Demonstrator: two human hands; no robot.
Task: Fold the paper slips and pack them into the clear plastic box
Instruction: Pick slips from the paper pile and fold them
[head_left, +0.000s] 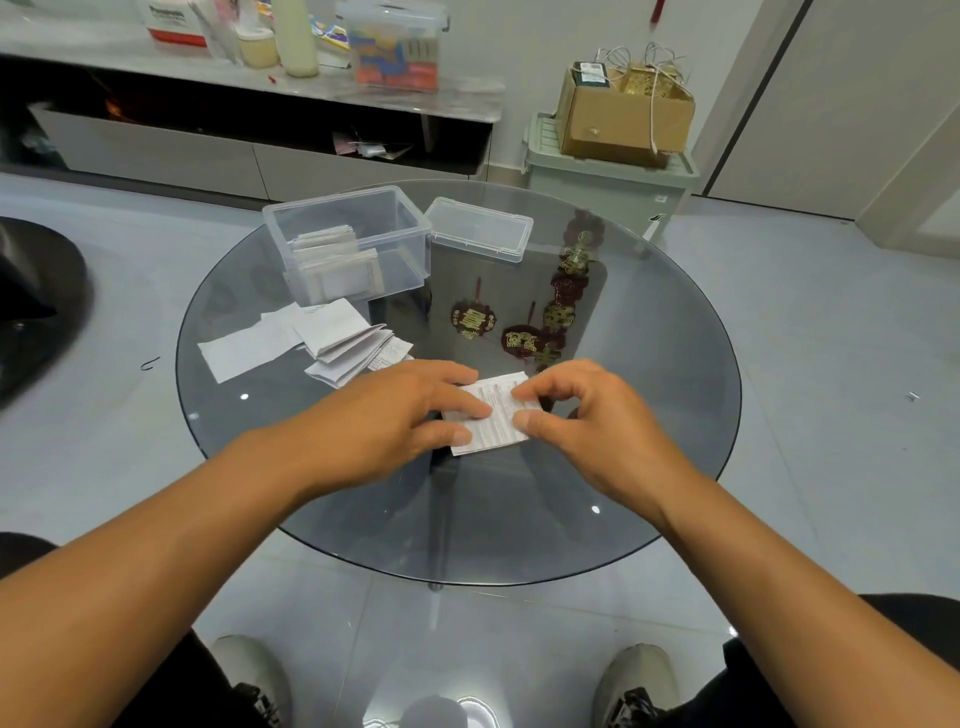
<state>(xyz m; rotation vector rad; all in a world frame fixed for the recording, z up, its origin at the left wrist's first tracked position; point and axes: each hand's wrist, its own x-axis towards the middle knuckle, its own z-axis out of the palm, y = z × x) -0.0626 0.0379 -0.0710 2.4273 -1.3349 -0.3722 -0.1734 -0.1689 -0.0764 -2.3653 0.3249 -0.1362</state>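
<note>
Paper slip with small print lies flat on the glass counter, near the edge closest to me, and both my hands are on it. My left hand presses its left part down, fingers stretched fairly straight across the sheet and thumb at the near edge. My right hand pinches the right edge between curled forefinger and thumb. Behind and to the left, a loose pile of slips rests on the counter, some folded into stacked wads, one sheet lying open at the left. Just beyond the pile stands the clear plastic box, open at the top, with a row of folded slips standing on edge in its left half; its right half I see bare. The box's lid sits beside it on the right, touching or nearly so. Red and gold ornaments show in the middle of the glass; I cannot tell whether they lie on it or below it
</note>
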